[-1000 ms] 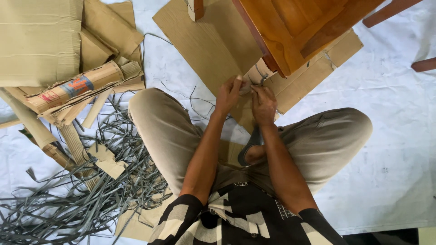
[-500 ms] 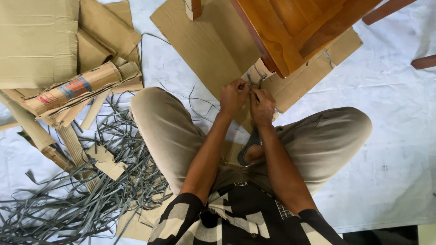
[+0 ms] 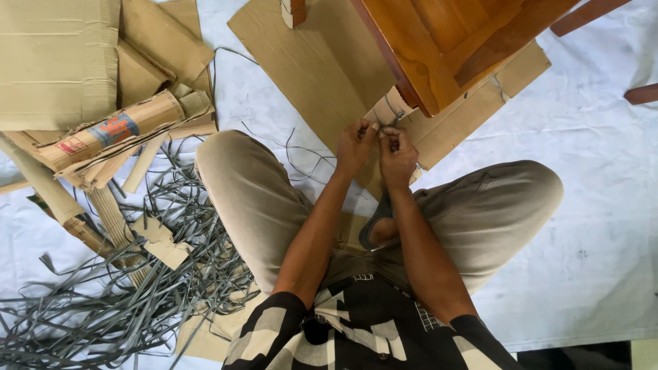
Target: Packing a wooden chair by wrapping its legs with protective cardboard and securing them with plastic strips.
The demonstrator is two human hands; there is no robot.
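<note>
Where both hands meet, strap (image 3: 392, 115) between fingers (image 3: 375, 128)

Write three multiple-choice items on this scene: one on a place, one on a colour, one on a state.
1. Where does the pile of loose straps lie?
A. on the wooden furniture
B. on the floor at the person's left
C. in a box

2. What colour are the straps?
A. grey
B. red
C. yellow

3. What are the left hand and right hand doing?
A. resting on the knees
B. pinching a thin strap at the cardboard-wrapped furniture leg
C. lifting a cardboard roll

Answers: B, the pile spreads beside the left knee; A, they look dull grey; B, both hands' fingers meet at the wrapped leg.
</note>
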